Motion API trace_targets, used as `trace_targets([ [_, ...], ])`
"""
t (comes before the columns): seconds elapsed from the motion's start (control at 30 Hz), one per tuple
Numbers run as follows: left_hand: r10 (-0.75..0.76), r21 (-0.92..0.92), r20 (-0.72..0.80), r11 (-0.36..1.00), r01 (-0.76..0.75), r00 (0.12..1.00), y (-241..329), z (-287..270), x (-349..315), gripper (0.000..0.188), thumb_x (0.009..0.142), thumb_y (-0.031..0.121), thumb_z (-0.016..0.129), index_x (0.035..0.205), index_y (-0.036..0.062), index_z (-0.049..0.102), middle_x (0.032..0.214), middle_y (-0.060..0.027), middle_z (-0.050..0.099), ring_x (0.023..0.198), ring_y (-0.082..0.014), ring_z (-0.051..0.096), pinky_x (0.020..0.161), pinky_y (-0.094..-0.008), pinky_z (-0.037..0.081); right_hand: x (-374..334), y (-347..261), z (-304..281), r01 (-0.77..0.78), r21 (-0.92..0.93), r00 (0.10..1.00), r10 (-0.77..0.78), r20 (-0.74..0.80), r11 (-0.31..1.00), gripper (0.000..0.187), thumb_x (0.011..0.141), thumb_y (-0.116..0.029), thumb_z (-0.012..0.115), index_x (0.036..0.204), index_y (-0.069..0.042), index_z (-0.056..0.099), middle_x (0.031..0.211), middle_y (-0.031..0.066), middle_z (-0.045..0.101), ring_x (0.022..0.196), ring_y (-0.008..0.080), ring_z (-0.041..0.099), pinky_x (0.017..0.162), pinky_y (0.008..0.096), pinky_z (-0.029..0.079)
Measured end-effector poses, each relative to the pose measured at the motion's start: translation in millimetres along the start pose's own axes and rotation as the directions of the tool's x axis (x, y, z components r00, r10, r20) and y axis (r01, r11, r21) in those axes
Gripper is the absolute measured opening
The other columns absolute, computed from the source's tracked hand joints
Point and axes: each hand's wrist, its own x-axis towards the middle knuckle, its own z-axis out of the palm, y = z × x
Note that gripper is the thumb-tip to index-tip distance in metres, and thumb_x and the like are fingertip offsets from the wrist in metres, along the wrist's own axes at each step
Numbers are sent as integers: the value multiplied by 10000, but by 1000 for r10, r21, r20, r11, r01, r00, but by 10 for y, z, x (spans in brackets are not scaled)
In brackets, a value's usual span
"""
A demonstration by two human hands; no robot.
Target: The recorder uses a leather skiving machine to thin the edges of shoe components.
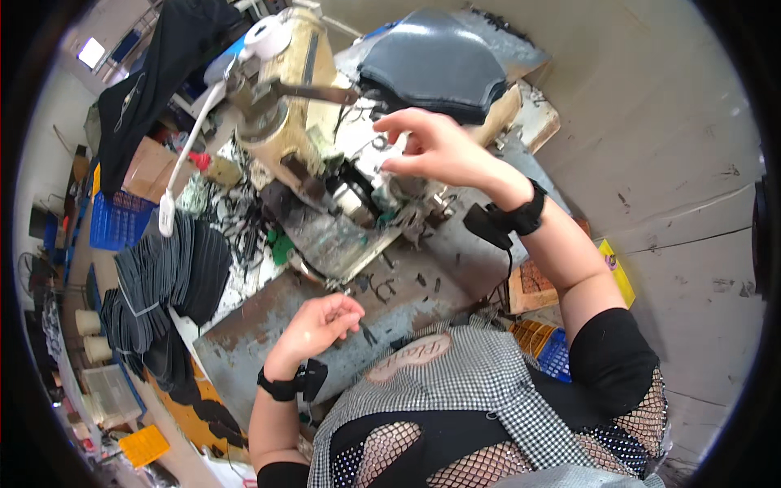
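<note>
A worn, cream-coloured workshop machine (289, 150) stands in front of me, with a dark round part and a bright metal part (351, 199) low on its body. My right hand (439, 150) is raised beside its right side, fingers and thumb apart, with nothing visible between them. Closer to me, my left hand (320, 327) hovers over the near part of the grey metal worktop (244, 325). Its fingers are curled in; whatever they might hold is hidden. Dark scraps (381, 286) lie on the metal between that hand and the machine.
A stack of black shaped pieces (435, 61) sits behind my right hand. Tied bundles of dark strips (167, 272) lie left of the machine, near a heap of scraps (240, 215). A white cable (195, 134) hangs there. A blue basket (122, 220) stands farther left.
</note>
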Motion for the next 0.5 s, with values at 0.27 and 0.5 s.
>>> trace_targets([
  [0.27,13,-67,-84,998,-19,996,-241,138,-230,140,909,124,575,1000,21,606,806,-17,629,676,-61,522,629,-208,440,477,212,575,129,-474,992,-117,55,871,239,720,-142,660,931,-31,653,764,178,626,745,342,625,699,396,498],
  [0.5,-23,-201,-344,978,-50,939,-832,269,-551,133,909,131,581,973,19,612,820,-12,635,744,-82,598,632,-214,457,499,1,467,79,-12,898,-77,-434,997,160,834,-141,557,863,-36,674,743,158,650,661,297,645,658,357,519],
])
